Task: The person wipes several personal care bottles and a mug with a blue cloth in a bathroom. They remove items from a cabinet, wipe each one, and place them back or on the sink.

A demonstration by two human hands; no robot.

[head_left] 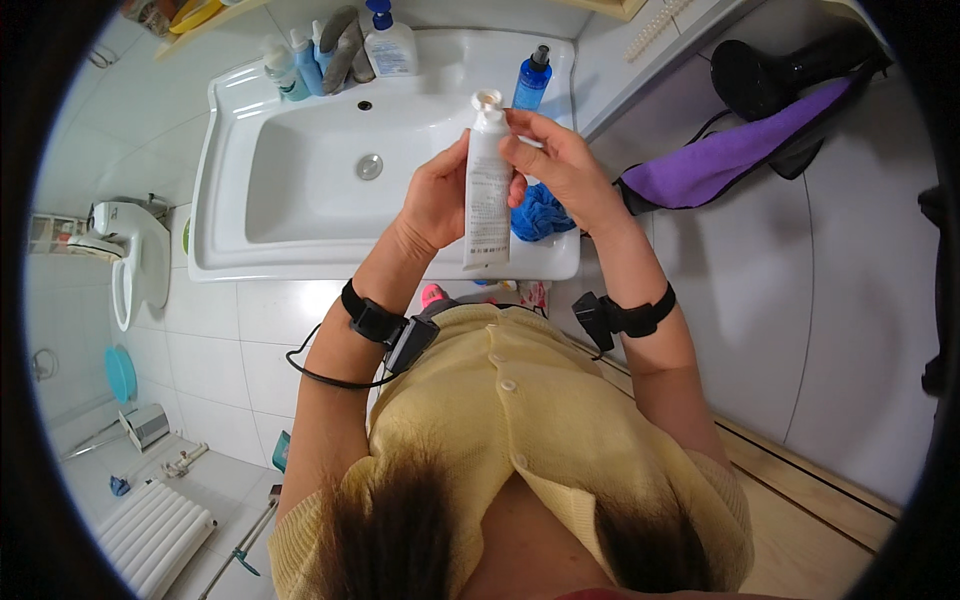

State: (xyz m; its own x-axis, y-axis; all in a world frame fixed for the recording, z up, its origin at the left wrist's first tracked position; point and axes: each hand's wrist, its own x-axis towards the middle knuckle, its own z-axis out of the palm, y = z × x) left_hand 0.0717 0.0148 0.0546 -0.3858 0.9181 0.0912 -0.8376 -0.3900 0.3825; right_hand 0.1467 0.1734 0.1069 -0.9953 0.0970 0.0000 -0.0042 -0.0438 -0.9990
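A white squeeze tube (pixel 487 202) with small print stands upright between both hands, its flip cap raised at the top. My left hand (pixel 439 191) holds the tube's body from the left, some of its fingers hidden behind it. From the right, my right hand (pixel 559 161) touches the tube near its neck with the thumb and fingers. Beneath the hands lies the white ceramic washbasin (pixel 322 172). Just right of the tube, a blue mesh bath sponge (pixel 541 214) rests on the basin's rim. A blue spray bottle (pixel 531 82) stands behind my right hand.
Along the basin's back left edge stand a white pump bottle (pixel 391 49), a grey cloth-like item (pixel 345 49) and several small bottles (pixel 283 71). A purple towel (pixel 697 165) and a black hair dryer (pixel 757 75) hang at the right wall. A white toilet (pixel 139 259) shows at the far left.
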